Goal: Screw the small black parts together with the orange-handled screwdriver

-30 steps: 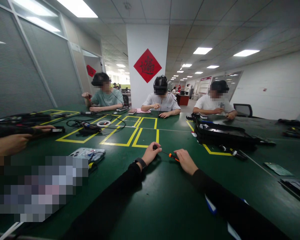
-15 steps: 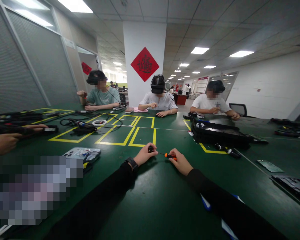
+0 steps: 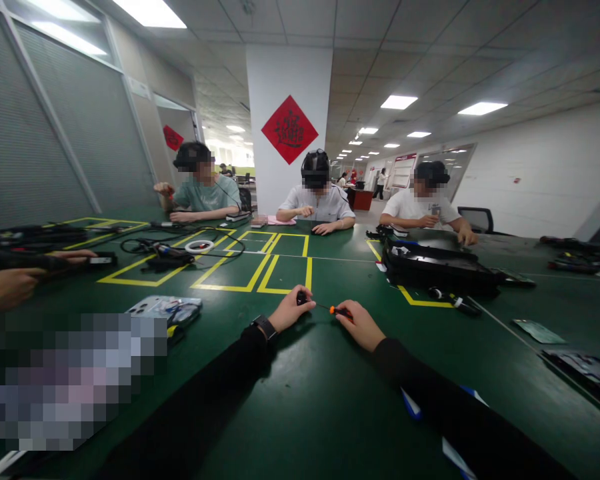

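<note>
My left hand point(image 3: 286, 313), with a dark watch at the wrist, is closed around a small black part point(image 3: 301, 298) just above the table. What kind of part it is, I cannot make out. My right hand point(image 3: 364, 328) pinches the orange and black handle of a screwdriver point(image 3: 335, 311). Its thin shaft points left, toward the fingers of my left hand and the black part. Whether the tip touches the part cannot be told at this size.
The green table point(image 3: 320, 413) carries yellow tape outlines. A black case point(image 3: 435, 267) lies to the right, with circuit boards point(image 3: 537, 331) nearer me. A cable tangle point(image 3: 165, 253) and a grey panel point(image 3: 165, 308) lie left. Co-workers sit opposite; another person's hands point(image 3: 10, 287) are at far left.
The screwdriver handle appears turned, with less orange showing between my right fingers. My left hand stays almost in place. The right-hand co-worker's hand has shifted slightly toward the black case.
</note>
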`<action>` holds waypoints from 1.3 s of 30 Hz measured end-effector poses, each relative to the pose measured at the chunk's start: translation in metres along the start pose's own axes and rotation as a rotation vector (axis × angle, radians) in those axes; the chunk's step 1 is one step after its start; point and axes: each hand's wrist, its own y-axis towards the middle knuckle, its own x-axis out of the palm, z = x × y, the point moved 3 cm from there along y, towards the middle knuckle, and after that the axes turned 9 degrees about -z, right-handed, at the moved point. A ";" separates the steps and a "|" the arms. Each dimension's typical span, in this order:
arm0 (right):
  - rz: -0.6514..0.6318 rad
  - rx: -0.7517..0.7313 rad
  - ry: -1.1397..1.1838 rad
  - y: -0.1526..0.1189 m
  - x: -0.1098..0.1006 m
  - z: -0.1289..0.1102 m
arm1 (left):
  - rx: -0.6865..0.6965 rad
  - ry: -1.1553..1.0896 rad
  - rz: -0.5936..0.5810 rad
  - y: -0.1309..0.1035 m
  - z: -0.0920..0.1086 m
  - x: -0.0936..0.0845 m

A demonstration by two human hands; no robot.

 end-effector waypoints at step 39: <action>0.004 0.076 0.111 -0.001 0.000 0.002 | -0.032 -0.009 -0.006 -0.003 0.009 0.000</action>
